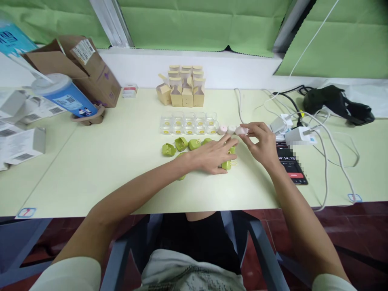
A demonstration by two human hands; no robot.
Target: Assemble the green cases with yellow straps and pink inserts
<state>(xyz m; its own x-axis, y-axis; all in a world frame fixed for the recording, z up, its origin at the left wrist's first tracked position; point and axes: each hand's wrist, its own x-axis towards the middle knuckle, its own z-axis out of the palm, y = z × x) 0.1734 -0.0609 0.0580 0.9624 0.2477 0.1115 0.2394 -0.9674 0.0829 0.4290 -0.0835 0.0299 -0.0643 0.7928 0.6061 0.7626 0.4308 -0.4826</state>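
Observation:
My right hand (261, 142) pinches a small pale pink-white rounded piece (241, 130) between thumb and fingertips. Two similar pieces, a pink one (222, 129) and a whitish one (231, 129), stand in a row to its left. With fingers spread, my left hand (214, 155) lies over several small green cup-like pieces, and one green piece (226, 165) shows by its fingertips. Other green pieces (181, 144) sit left of that hand; some are partly hidden under it. Behind them is a block of clear round-celled containers (189, 124) with yellow marks inside.
Small open cream boxes (187, 95) stand at the back. A phone (291, 163), white chargers (300, 136), cables and a black strapped item (336, 103) lie at right. At left are a blue tub (68, 97), a cardboard box (91, 74) and white boxes (26, 147).

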